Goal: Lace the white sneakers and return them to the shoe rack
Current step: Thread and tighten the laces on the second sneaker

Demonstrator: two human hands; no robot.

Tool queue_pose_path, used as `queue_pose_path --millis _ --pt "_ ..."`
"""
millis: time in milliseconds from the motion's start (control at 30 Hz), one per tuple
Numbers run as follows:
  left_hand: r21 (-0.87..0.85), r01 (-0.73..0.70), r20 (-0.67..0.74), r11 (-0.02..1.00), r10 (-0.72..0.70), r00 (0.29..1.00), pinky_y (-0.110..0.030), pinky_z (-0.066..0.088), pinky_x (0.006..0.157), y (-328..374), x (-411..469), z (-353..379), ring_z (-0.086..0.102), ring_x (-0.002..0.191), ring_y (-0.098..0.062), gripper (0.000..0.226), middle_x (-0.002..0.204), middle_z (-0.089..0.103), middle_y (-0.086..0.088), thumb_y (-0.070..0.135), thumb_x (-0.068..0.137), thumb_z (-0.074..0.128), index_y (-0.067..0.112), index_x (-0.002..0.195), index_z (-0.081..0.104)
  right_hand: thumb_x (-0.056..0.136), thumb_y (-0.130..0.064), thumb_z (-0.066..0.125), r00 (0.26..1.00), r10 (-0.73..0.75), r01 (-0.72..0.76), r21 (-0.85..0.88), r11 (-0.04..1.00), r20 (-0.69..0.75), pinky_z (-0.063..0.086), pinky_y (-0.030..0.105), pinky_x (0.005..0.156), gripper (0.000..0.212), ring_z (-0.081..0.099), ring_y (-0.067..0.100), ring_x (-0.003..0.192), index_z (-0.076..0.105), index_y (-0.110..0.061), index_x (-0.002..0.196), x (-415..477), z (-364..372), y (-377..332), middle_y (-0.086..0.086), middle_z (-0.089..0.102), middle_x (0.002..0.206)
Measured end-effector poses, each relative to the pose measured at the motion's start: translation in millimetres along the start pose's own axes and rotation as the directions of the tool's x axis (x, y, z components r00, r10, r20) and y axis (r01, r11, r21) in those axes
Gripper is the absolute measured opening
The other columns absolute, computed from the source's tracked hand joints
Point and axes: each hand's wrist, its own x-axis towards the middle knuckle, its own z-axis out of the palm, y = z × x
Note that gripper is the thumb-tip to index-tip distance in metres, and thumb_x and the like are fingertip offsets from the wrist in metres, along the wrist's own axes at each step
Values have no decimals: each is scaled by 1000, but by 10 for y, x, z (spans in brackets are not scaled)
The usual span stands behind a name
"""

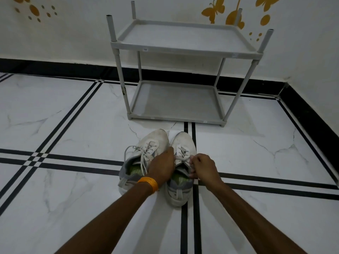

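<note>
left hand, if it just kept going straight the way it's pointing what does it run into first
The left hand points away from the person, over the sneakers. Beyond their toes lies bare floor, so it would probably meet the bottom shelf of the shoe rack first, though depth is hard to judge.
</note>
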Motion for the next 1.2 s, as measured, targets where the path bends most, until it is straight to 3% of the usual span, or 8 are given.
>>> queue_pose_path --millis 167,267,433,633,867,967,1100,1200 --pt "-182 160 -69 970 -175 982 -33 46 60 109 79 -18 61 65 -28 43 68 65 -10 43 93 41 9 74 60 82 -43 61 984 177 -172 238 956 0 54 39 64 33 65 25 70 66 -14 69 143 124 32 8 68 74" --pt "-25 152 -143 988 -154 978 -29 46 54 156 129 -66 59 56 -22 53 56 60 -4 55 85 43 12 60 63 82 -40 70 980 198 -178 306 935 -34 50 30 51 34 60 21 58 64 -13 62 156 175 61 6 64 63" --pt "91 118 -166 989 -102 981 -29 31 55 107 197 -97 55 59 -26 39 58 57 -11 36 87 53 8 62 64 88 -26 65 992 -3 19 133 991 -123 36 28 53 41 43 15 52 49 -14 52 217 219 145 3 46 51" --pt "96 48 -185 994 -30 982 -30 33 55 119 199 -22 60 63 -32 37 65 66 -18 30 88 54 5 63 64 83 -9 62 969 -1 55 215 975 -246 32 29 55 37 36 16 55 45 -14 51 217 332 260 5 40 52" --pt "145 54 -143 988 -33 989 -32 35 57 132 180 -37 62 70 -33 34 71 67 -16 32 89 50 9 67 62 86 -14 64 972 -70 118 209 971 -223 35 31 54 36 39 16 53 48 -12 54 202 289 302 6 44 53" --pt "112 39 -152 993 -21 988 -34 41 59 96 149 -127 63 78 -32 26 86 64 -12 39 90 48 13 87 55 90 -37 63 983 -105 125 129 984 -152 49 37 56 40 51 17 58 52 -10 63 166 194 344 11 57 61" --pt "276 -1 -260 961 76 963 -38 54 68 -259 84 -590 63 89 -30 58 123 53 -9 49 86 47 19 134 38 77 -65 61 993 -89 76 -153 985 -81 58 44 72 46 61 20 82 52 -24 97 55 150 292 2 56 97" --pt "287 175 -104 942 -150 983 -42 51 83 -691 6 -908 62 103 -34 72 124 58 -12 62 82 48 23 141 34 72 -65 65 995 -95 76 -410 909 -27 52 37 75 65 59 25 93 46 -21 116 -30 178 228 2 49 107"
